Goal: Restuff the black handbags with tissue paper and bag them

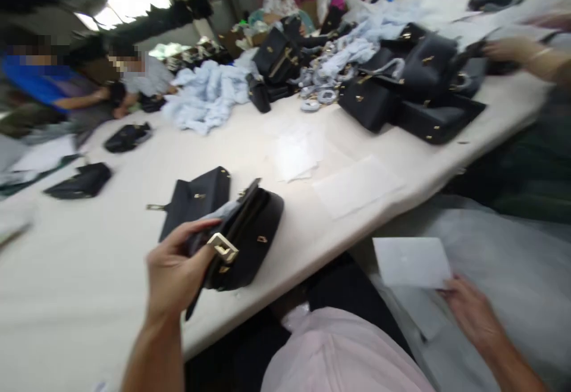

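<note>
My left hand [176, 273] is closed on a black handbag [245, 237] with a gold clasp, holding it by its flap at the near edge of the white table [89, 261]. A second black handbag [196, 198] lies flat just behind it. My right hand [468, 311] is low at the right, off the table, pinching a white sheet of paper [413, 261] by its lower corner above clear plastic wrapping [504, 261].
More black handbags [410, 82] are piled at the far right, others [82, 181] lie at the left. Pale blue fabric [207, 94] heaps at the back. White paper sheets [357, 187] lie mid-table. Other people sit around the far side; another person's arm [526, 56] reaches in at right.
</note>
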A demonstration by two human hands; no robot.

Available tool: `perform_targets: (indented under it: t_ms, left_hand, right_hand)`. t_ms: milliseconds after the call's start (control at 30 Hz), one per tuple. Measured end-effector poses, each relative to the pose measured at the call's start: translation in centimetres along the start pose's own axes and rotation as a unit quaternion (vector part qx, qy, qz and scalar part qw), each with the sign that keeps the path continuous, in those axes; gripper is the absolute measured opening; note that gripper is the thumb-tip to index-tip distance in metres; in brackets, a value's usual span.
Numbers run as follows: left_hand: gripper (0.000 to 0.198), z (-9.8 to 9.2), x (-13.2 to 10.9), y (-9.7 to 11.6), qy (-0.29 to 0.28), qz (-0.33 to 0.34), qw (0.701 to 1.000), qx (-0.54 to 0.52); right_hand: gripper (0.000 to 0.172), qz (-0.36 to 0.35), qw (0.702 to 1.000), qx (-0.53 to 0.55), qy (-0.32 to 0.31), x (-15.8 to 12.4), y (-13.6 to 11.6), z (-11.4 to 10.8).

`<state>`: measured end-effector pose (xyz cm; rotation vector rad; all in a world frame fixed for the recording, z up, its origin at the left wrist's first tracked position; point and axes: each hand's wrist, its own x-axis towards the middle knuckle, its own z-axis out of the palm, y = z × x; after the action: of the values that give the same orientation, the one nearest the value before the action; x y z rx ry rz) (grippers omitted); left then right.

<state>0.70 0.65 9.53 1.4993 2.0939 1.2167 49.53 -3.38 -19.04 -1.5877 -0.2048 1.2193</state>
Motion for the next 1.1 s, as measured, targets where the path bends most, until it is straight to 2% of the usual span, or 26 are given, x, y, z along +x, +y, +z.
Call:
perform_targets:
  t_ms: [100,167,200,233,333,433,467,533,633,700,733,833,1000,1067,1100]
  left_hand:
    - [0.03,0.1,1.2,-0.1,-0.04,-0.055,0.995,-0.07]
    - [0.032,0.3,2.1,0.0,-0.096,-0.1,0.979,-0.15]
    - [0.034,0.4,2.6,0.0,-0.124,-0.124,0.966,-0.188]
    - [0.034,0.5,3.0,0.0,-0.149,-0.143,0.954,-0.22]
    - [0.039,1.1,4.0,-0.4,-0.211,-0.179,0.92,-0.276]
    - [0.049,2.2,4.6,-1.3,-0.263,-0.237,0.873,-0.336]
    - [0.051,2.7,4.7,-1.7,-0.274,-0.258,0.854,-0.359]
    - [0.05,3.7,4.9,-2.7,-0.282,-0.288,0.823,-0.4]
    - [0.036,4.7,5.1,-4.8,-0.271,-0.33,0.794,-0.433]
    - [0.029,4.9,5.1,-6.2,-0.249,-0.352,0.788,-0.44]
    - [0.027,4.9,5.0,-6.9,-0.235,-0.357,0.789,-0.442]
    - [0.03,4.5,4.6,-8.2,-0.196,-0.37,0.789,-0.45]
    - [0.034,4.2,3.9,-9.0,-0.171,-0.383,0.776,-0.471]
    - [0.035,4.1,3.8,-9.0,-0.167,-0.377,0.774,-0.481]
    - [0.035,4.0,3.7,-8.9,-0.164,-0.372,0.774,-0.485]
  right_hand:
    - [0.028,-0.05,0.995,-0.021,-0.082,0.9,-5.6,5.9]
    - [0.029,-0.104,0.969,-0.099,-0.203,-0.4,-8.8,10.1]
    - [0.028,-0.141,0.938,-0.148,-0.279,-1.6,-10.3,12.2]
    - [0.026,-0.182,0.894,-0.196,-0.358,-3.2,-11.5,14.3]
    - [0.015,-0.296,0.76,-0.273,-0.51,-8.5,-13.8,20.0]
    - [0.01,-0.368,0.636,-0.333,-0.591,-13.2,-13.7,23.9]
    - [0.013,-0.381,0.606,-0.345,-0.607,-14.4,-13.2,24.8]
    - [0.021,-0.393,0.574,-0.338,-0.633,-16.1,-11.8,26.0]
    - [0.036,-0.393,0.557,-0.296,-0.669,-17.5,-9.3,26.6]
    - [0.034,-0.388,0.554,-0.291,-0.676,-17.8,-8.0,26.6]
    - [0.03,-0.384,0.563,-0.302,-0.667,-17.9,-7.5,26.5]
    - [0.025,-0.396,0.605,-0.345,-0.598,-18.1,-6.4,26.4]
    - [0.015,-0.481,0.642,-0.376,-0.464,-18.8,-5.1,27.2]
    - [0.018,-0.487,0.648,-0.406,-0.422,-18.7,-4.5,27.4]
    - [0.024,-0.485,0.641,-0.42,-0.422,-18.6,-4.3,27.5]
